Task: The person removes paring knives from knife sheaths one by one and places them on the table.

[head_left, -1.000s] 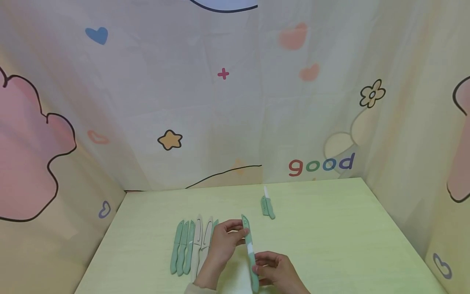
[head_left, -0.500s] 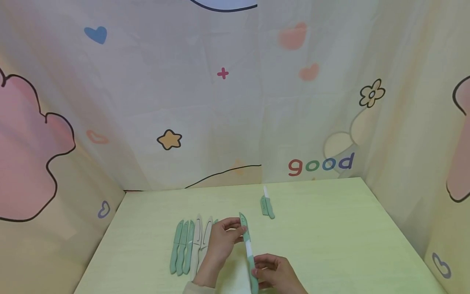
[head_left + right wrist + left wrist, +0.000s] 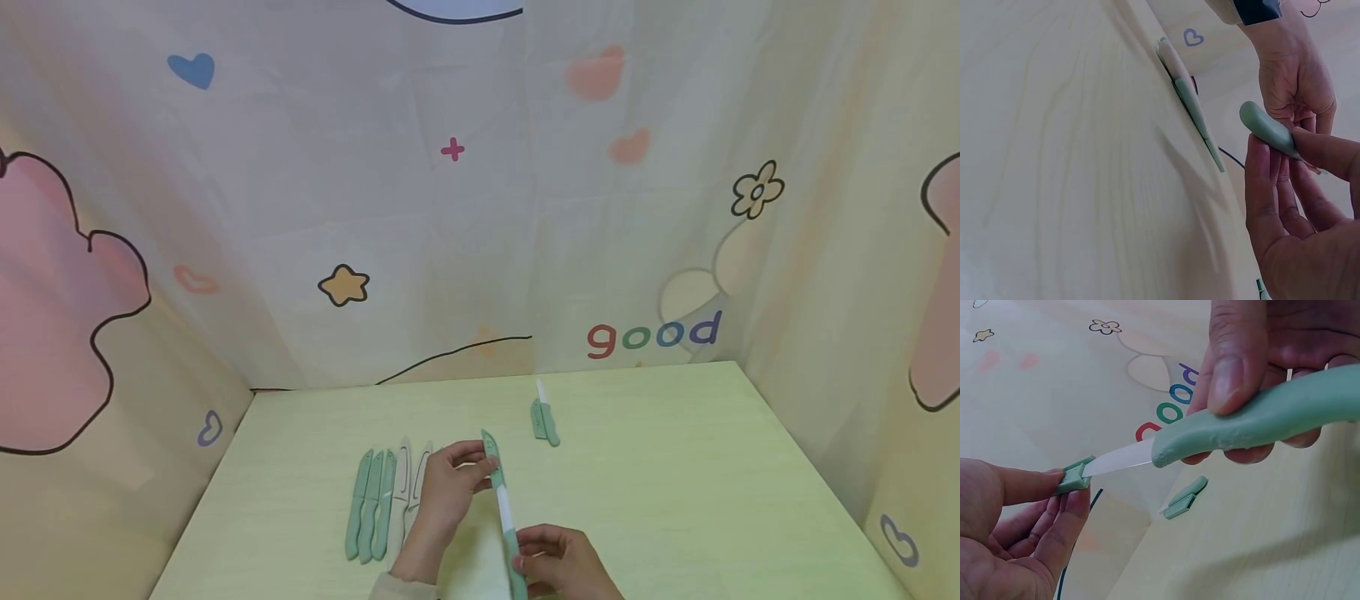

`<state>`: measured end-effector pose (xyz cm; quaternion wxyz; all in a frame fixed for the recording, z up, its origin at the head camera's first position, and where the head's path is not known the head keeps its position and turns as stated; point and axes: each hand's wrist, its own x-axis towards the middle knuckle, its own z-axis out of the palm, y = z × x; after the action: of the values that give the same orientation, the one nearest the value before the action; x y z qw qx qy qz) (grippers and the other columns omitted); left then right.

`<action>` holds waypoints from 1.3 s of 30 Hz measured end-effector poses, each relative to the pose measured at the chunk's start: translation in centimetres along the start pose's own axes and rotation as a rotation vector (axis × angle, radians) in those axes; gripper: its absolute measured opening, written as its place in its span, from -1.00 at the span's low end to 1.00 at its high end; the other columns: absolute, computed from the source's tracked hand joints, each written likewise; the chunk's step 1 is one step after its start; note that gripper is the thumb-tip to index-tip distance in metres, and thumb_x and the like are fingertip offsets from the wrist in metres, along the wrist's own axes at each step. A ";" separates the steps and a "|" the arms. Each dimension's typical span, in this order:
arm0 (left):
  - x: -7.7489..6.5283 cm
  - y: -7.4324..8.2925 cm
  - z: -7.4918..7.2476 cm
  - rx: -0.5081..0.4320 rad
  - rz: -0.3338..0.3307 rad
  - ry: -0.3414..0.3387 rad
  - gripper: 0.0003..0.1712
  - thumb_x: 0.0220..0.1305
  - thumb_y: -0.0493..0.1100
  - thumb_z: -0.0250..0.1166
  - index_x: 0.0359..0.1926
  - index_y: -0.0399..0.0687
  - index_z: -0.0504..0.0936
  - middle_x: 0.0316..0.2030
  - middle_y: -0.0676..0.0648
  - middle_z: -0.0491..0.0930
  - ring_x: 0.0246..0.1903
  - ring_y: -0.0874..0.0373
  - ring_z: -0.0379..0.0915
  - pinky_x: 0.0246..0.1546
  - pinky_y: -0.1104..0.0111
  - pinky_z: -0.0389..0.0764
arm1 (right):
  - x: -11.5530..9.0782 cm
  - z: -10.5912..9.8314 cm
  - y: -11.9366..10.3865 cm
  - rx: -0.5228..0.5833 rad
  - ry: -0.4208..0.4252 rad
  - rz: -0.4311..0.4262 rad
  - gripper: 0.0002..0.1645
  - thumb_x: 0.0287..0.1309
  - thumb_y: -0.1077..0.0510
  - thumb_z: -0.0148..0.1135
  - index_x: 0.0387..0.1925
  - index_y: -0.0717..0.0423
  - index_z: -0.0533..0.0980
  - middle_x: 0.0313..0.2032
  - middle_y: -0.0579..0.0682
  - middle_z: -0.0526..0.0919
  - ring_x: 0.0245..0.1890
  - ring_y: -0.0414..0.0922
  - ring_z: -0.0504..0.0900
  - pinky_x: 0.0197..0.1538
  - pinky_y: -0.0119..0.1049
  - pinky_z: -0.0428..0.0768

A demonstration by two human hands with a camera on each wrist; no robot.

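Between both hands is a paring knife with a white blade and a green handle. My left hand pinches the green blade sheath near the tip with thumb and fingers. The knife's handle is gripped by my right hand, thumb on top and fingers beneath. A long stretch of bare blade shows between sheath and handle, and in the left wrist view the blade end still overlaps the sheath's mouth. Both are held above the table, pointing away from me.
Left of my hands lies a row of sheathed green knives and cream knives, partly hidden by my left forearm. Farther back, a bare green knife lies beside its sheath on the pale table. A patterned curtain encloses the table.
The sheath and the handle have drawn apart, so more white blade shows. My left hand has shifted slightly up and left, and my right hand slightly down.
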<state>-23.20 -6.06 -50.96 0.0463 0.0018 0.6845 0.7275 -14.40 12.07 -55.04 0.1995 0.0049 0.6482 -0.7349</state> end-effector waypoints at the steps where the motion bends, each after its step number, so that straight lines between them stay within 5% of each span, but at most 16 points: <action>1: 0.1 0.0 0.0 -0.002 -0.003 0.000 -0.69 0.15 -0.34 0.37 -0.05 -0.28 0.63 -0.22 -0.23 0.63 -0.29 0.02 0.60 -0.27 0.26 0.75 | 0.0 0.0 0.0 -0.003 0.003 0.004 -0.57 0.06 0.18 0.39 -0.05 0.33 0.56 -0.26 0.05 0.69 -0.31 -0.05 0.62 -0.28 -0.17 0.74; 9: -0.9 2.1 -0.2 -0.004 -0.003 0.021 -0.70 0.15 -0.41 0.33 -0.06 -0.40 0.60 -0.24 -0.29 0.62 -0.30 -0.02 0.60 -0.26 0.23 0.75 | -0.2 0.5 0.1 -0.030 0.020 0.059 -0.60 0.04 0.21 0.39 -0.07 0.30 0.58 -0.32 0.00 0.69 -0.33 -0.09 0.62 -0.30 -0.21 0.73; 16: 0.4 -0.1 -0.8 -0.032 -0.003 0.059 -0.67 0.13 -0.37 0.37 -0.04 -0.32 0.62 -0.26 -0.20 0.61 -0.32 0.02 0.60 -0.29 0.29 0.75 | -0.2 0.2 0.4 -0.012 0.003 0.051 -0.60 0.04 0.20 0.40 -0.08 0.31 0.57 -0.33 -0.01 0.69 -0.34 -0.09 0.62 -0.32 -0.25 0.72; 25: 0.4 -0.2 -1.0 -0.030 -0.014 0.073 -0.68 0.11 -0.40 0.37 -0.06 -0.33 0.62 -0.28 -0.21 0.61 -0.32 0.01 0.60 -0.29 0.27 0.75 | -0.2 -0.1 0.2 -0.027 -0.007 0.012 -0.60 0.06 0.20 0.39 -0.06 0.30 0.57 -0.28 0.03 0.69 -0.31 -0.05 0.62 -0.30 -0.19 0.73; 39: -0.3 0.0 -0.8 0.002 -0.028 0.001 -0.66 0.12 -0.33 0.40 -0.05 -0.30 0.62 -0.23 -0.22 0.64 -0.24 -0.09 0.58 -0.22 0.18 0.74 | -0.1 -0.7 -0.5 -0.007 -0.025 -0.061 -0.56 0.15 0.18 0.33 0.01 0.37 0.52 -0.23 0.10 0.68 -0.25 0.05 0.64 -0.23 -0.08 0.75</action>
<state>-22.92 -6.89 -51.03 0.0562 -0.0083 0.6850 0.7263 -14.61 12.84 -54.63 0.1852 -0.0247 0.6482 -0.7382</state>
